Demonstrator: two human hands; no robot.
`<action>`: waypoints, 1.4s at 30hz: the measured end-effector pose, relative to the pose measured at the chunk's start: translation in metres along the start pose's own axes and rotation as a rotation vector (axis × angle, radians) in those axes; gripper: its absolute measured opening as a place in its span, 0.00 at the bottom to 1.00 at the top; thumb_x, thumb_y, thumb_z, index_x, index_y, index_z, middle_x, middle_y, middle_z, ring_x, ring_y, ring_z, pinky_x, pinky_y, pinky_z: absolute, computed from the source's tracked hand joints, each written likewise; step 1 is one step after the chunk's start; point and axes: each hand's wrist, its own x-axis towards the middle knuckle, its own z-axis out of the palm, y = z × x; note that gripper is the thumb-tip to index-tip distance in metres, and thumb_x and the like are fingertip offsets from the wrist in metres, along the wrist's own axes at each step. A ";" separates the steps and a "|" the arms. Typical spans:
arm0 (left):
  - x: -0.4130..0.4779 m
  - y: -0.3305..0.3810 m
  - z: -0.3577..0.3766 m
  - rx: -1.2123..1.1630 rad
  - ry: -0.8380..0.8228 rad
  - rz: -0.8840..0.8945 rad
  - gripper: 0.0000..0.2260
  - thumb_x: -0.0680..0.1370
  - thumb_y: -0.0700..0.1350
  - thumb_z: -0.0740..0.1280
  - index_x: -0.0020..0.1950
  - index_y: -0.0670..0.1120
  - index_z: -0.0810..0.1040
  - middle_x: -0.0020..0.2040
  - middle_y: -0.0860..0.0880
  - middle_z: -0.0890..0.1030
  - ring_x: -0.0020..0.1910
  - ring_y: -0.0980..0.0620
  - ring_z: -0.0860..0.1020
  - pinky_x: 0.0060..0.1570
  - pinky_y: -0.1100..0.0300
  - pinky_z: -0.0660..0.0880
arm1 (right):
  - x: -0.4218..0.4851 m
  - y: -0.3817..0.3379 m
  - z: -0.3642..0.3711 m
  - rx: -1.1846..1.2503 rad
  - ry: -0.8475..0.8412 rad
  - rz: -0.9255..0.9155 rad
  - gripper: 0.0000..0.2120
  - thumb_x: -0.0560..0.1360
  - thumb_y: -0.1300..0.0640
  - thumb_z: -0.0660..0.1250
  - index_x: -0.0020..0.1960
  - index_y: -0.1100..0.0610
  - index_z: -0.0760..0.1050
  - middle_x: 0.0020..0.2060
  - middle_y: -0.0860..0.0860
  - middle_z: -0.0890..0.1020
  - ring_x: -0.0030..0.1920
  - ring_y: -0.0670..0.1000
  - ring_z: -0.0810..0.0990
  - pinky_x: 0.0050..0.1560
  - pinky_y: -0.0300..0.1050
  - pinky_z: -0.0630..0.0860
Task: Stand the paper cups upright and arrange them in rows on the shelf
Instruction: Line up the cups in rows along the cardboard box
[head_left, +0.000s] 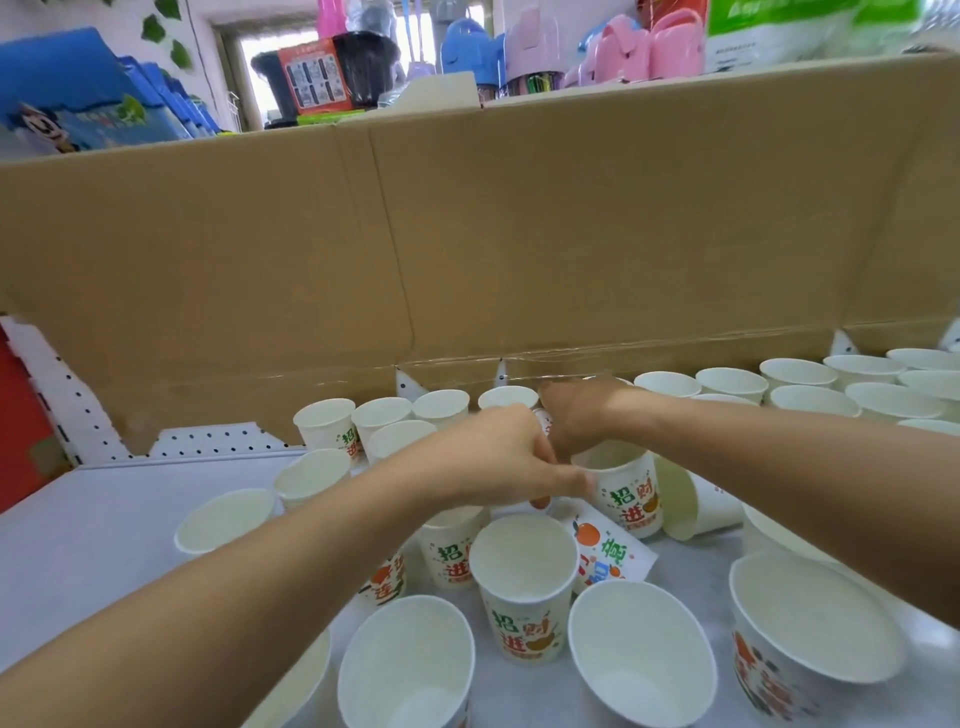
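White paper cups with red, green and orange print cover the grey shelf, and a cardboard sheet stands along the back.

The job looks about half done. At the back right, the right rows stand upright, rim beside rim, in at least two neat lines against the cardboard. At the back left, a shorter left row is also upright, with a few more cups just in front of it, less evenly placed.

The middle and front are still loose. One lying cup rests on its side with its print up, and a second lying cup lies near it with its mouth turned left. The front cups stand upright but scattered, in no line, some touching.

Both hands meet at the held cup, which stands upright in the middle, just in front of the gap between the back rows. The right hand curls its fingers down over the far rim and appears to grip it. The left hand reaches its fingertips to the cup's near side by the rim; whether it pinches or only touches, I cannot tell.

Left to do, by my reading: seat this cup, right the two lying cups, and draw the front cups back into rows.
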 end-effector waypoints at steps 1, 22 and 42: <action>0.002 0.005 0.001 0.023 -0.024 -0.025 0.19 0.72 0.63 0.68 0.37 0.47 0.84 0.25 0.55 0.73 0.25 0.58 0.69 0.25 0.65 0.65 | 0.001 0.001 0.000 0.007 0.006 -0.003 0.26 0.66 0.44 0.71 0.60 0.53 0.71 0.53 0.50 0.81 0.48 0.53 0.79 0.46 0.46 0.77; 0.003 -0.004 0.003 0.400 0.254 0.148 0.05 0.70 0.54 0.71 0.39 0.54 0.82 0.32 0.59 0.79 0.38 0.58 0.76 0.40 0.60 0.62 | -0.049 0.057 -0.038 0.351 0.151 -0.190 0.08 0.74 0.51 0.70 0.51 0.49 0.83 0.39 0.38 0.82 0.43 0.42 0.81 0.41 0.37 0.78; 0.027 0.013 0.014 0.457 0.107 0.508 0.09 0.77 0.55 0.66 0.55 0.60 0.81 0.48 0.61 0.81 0.49 0.60 0.72 0.51 0.61 0.56 | -0.090 0.070 0.006 -0.026 0.031 0.095 0.11 0.71 0.47 0.66 0.46 0.51 0.69 0.38 0.47 0.73 0.42 0.51 0.74 0.32 0.41 0.66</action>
